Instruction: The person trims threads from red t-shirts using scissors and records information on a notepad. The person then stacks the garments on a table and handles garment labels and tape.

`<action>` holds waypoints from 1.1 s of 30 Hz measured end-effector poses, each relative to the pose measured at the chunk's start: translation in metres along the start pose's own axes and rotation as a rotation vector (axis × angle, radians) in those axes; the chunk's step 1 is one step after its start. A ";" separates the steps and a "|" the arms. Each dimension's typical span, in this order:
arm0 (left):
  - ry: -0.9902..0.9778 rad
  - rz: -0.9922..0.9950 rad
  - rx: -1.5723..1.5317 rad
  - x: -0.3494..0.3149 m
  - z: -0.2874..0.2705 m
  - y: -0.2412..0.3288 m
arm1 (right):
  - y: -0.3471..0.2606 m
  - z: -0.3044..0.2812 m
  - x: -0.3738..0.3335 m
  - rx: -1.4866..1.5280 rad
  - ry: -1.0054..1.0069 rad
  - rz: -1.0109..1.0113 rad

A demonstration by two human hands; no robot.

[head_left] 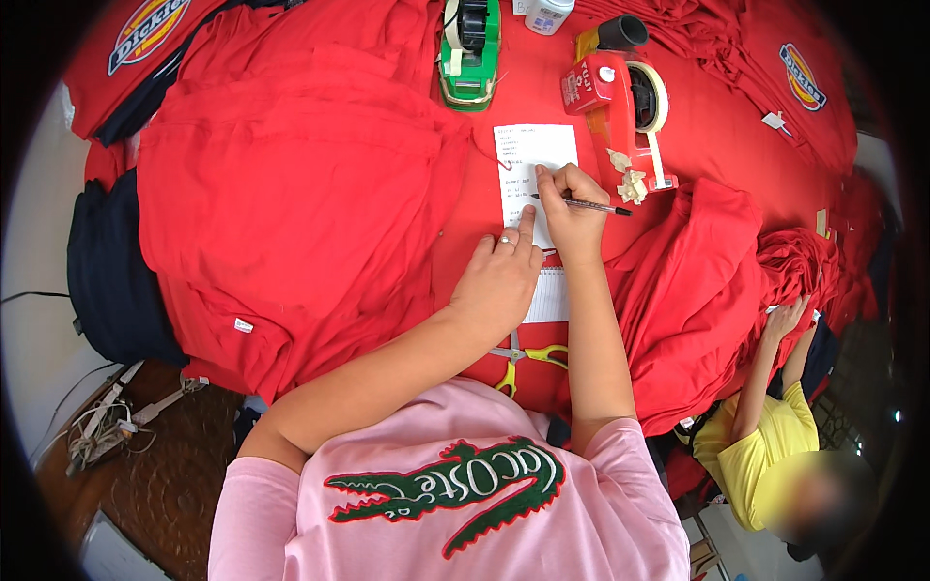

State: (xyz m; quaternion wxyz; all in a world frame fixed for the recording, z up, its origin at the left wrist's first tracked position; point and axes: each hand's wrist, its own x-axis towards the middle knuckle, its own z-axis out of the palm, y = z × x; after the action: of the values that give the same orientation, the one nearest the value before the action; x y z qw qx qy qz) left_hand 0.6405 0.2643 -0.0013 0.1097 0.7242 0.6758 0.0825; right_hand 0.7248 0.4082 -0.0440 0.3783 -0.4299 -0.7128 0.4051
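Note:
A small white notepad (539, 150) with handwritten lines lies on the red-covered table, its lower ruled page (549, 295) showing below my wrists. My right hand (573, 215) is closed around a dark pen (605, 207), whose tip is at the paper. Beside it, my left hand (499, 279) rests flat with fingers stretched out, the index fingertip on the page's lower part. A ring shows on one of its fingers. Yellow-handled scissors (513, 360) lie just below the notepad, between my forearms.
A green tape dispenser (471, 68) and a red tape dispenser (630, 116) stand beyond the notepad, near a white container (548, 14). Red garments (300, 203) are heaped left and right (693, 271). At the right, a person in a yellow shirt (765, 445) handles red cloth.

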 end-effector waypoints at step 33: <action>-0.032 0.040 0.061 0.001 0.001 -0.003 | 0.007 0.003 0.000 -0.049 0.042 -0.059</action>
State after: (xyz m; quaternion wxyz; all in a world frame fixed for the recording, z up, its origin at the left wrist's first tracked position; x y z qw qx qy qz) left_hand 0.6382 0.2658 -0.0035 0.0968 0.7417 0.6616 0.0525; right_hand 0.7240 0.4094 -0.0517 0.3943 -0.4261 -0.7268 0.3671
